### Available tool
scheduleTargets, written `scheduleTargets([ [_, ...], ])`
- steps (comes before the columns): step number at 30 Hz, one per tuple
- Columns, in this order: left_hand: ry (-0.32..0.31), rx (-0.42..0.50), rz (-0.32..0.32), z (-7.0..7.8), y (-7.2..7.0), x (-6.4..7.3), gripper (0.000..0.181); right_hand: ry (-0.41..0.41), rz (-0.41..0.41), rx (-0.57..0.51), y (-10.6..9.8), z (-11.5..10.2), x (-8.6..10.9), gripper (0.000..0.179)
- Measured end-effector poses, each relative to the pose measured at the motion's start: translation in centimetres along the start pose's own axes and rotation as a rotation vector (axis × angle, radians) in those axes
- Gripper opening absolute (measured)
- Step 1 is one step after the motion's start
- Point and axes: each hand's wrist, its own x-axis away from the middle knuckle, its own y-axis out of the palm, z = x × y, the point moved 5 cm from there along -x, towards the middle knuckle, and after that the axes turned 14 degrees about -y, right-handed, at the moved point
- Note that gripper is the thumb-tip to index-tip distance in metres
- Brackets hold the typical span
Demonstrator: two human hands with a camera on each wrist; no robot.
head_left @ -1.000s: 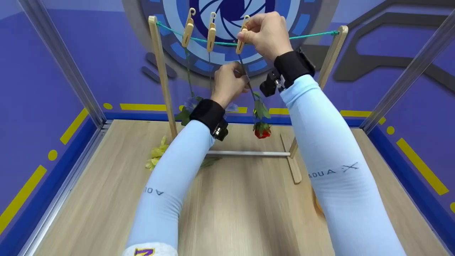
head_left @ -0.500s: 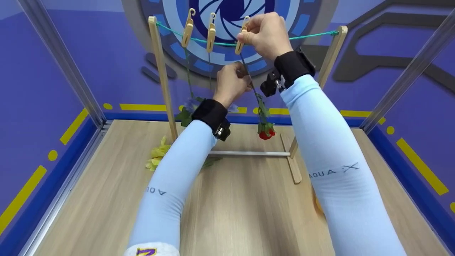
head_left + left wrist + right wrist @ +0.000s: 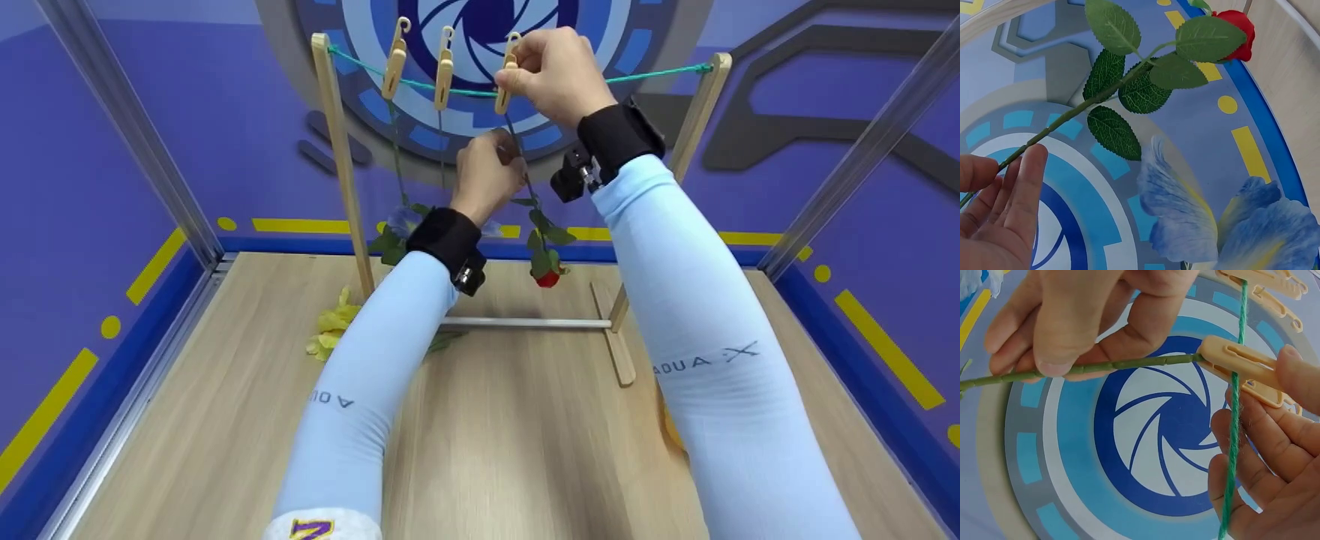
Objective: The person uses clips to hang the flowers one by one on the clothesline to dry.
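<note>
In the head view my left hand [image 3: 486, 174] is raised below the green cord [image 3: 652, 76]. It pinches the stem of an artificial red rose [image 3: 1235, 36], which hangs bloom down. My right hand [image 3: 562, 76] holds a beige clothespin [image 3: 1241, 363] on the cord between thumb and fingers. The upper end of the rose stem meets the tip of this clothespin in the right wrist view. To the left, two more clothespins, one at the far left [image 3: 394, 73] and one in the middle [image 3: 443, 81], hang on the cord with stems below them. A blue flower [image 3: 1179, 214] hangs beside the rose.
Wooden posts, left [image 3: 341, 150] and right [image 3: 697, 120], carry the cord, with a metal bar [image 3: 532, 324] low between them. A yellow flower [image 3: 330, 330] lies on the table [image 3: 495, 435] at left. An orange object [image 3: 670, 427] is partly hidden by my right sleeve.
The rose has swung right, then back left, and its leaves have turned to face differently. My left hand has shifted slightly right; my right hand stays at the clothespin.
</note>
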Motion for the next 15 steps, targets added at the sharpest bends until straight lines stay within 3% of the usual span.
scheduleTargets([
  [8,-0.055,-0.049,-0.041,-0.1,0.0,0.1,0.015,0.001,-0.024,0.000,-0.1,0.2,0.3,0.032],
  [15,-0.110,-0.149,-0.109,-0.3,-1.1,0.5,0.029,-0.028,-0.013,0.035,-0.6,0.1,0.5,0.033],
])
